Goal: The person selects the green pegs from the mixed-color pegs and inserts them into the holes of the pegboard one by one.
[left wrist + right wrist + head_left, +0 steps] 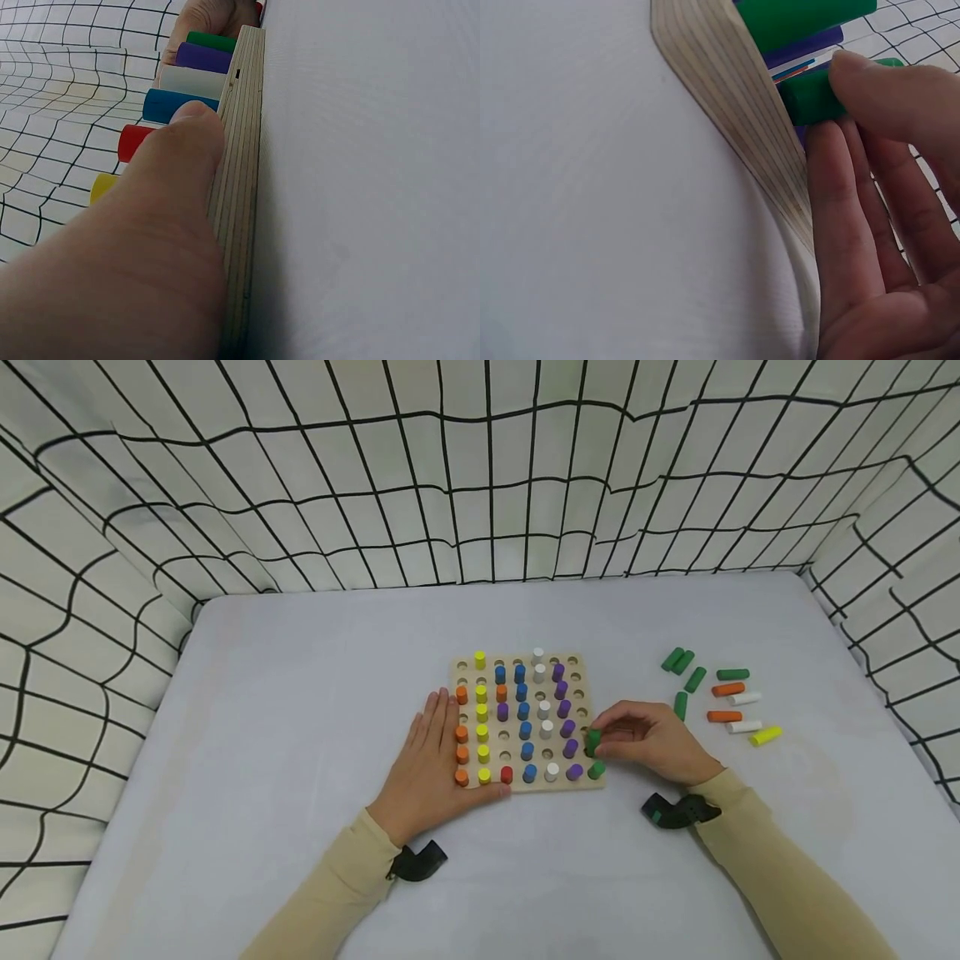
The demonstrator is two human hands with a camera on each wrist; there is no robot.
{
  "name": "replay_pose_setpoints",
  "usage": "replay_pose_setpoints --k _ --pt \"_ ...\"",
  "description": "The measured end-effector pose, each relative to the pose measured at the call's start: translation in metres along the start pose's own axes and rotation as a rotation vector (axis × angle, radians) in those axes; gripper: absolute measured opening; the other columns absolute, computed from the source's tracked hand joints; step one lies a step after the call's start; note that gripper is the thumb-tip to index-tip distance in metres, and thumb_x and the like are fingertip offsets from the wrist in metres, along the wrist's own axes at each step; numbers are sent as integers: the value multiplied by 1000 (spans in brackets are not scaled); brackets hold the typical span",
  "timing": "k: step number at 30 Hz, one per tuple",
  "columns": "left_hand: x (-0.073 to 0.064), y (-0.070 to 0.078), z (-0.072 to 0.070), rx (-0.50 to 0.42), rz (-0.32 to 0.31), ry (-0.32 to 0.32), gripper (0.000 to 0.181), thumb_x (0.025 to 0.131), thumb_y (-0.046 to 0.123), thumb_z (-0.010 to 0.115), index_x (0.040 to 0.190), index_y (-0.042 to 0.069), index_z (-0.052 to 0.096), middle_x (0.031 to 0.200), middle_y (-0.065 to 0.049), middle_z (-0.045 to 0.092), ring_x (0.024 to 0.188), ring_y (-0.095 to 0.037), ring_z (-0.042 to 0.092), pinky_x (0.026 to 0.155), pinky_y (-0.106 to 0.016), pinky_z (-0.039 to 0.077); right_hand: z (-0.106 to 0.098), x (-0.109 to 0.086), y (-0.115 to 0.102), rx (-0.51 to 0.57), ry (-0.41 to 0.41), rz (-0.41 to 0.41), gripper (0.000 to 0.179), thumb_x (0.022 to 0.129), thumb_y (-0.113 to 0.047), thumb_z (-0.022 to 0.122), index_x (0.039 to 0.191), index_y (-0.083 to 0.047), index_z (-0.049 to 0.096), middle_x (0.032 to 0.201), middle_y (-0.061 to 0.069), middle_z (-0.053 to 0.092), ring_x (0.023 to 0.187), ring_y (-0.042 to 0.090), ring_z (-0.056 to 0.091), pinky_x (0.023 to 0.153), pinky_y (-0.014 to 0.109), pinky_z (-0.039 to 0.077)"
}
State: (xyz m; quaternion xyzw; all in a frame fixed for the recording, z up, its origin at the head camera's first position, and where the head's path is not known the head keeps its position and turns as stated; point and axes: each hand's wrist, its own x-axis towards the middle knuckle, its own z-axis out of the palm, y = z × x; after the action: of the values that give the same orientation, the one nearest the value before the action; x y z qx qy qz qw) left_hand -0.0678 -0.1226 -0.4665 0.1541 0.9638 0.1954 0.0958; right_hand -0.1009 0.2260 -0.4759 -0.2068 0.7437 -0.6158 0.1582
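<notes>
Right hand [654,742] pinching green peg [593,742] at right edge of pegboard [541,784].
Peg roughly upright, just beyond corner peg [596,770]; whether seated, cannot tell. Left hand [426,767] against left edge, fingers straight, thumb at near edge.

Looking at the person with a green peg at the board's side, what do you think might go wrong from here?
The pinched green peg is not clearly seated, so it might slip from the right hand. That hand could also bump the standing green peg beside it. Finally, the left hand rests against the board, so an uneven push might shift it.
</notes>
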Motion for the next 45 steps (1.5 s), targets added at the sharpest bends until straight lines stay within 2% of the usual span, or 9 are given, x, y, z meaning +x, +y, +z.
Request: replay_pose_setpoints --k 10,20,27,32,37,45 --pt "1 0 0 -3 -18 -21 136 78 87 61 166 6 -3 177 -10 -7 166 -28 -5 136 -51 8 0 0 0 -29 -33 -1 25 91 2 75 115 1 71 111 -6 75 102 9 75 90 23 63" --pt "1 0 0 -7 -7 -7 136 77 85 63 166 6 -2 177 -11 -5 166 -30 -3 135 -52 9 -2 0 1 -70 -45 27 25 91 1 75 116 -4 73 114 -7 75 103 8 74 91 22 62" --pt "1 1 -1 -16 -6 -7 136 77 85 64 166 6 -2 177 -11 -5 166 -30 -3 135 -52 9 -3 -1 -2 -44 -42 43 33 91 3 74 124 -1 69 117 -12 74 106 6 74 92 22 62" --pt "1 0 0 -15 -6 -3 136 77 85 64 166 6 -3 177 -11 -5 166 -30 -3 135 -52 9 -4 0 -4 -49 -44 34 34 92 3 73 125 -1 68 118 -5 75 108 7 74 94 22 61" --pt "1 -1 1 -6 -1 4 136 77 84 64 166 6 -2 177 -12 -4 166 -30 -2 135 -52 10 -9 0 -7 -118 21 44 29 94 -2 72 123 -6 69 116 2 76 107 8 74 93 21 61" --pt "1 0 0 -7 1 1 136 77 85 64 166 5 -2 177 -11 -5 166 -30 -3 135 -52 9 -25 -5 -24 -212 171 113 28 94 -12 76 122 -10 71 111 -2 77 102 6 75 90 17 61"
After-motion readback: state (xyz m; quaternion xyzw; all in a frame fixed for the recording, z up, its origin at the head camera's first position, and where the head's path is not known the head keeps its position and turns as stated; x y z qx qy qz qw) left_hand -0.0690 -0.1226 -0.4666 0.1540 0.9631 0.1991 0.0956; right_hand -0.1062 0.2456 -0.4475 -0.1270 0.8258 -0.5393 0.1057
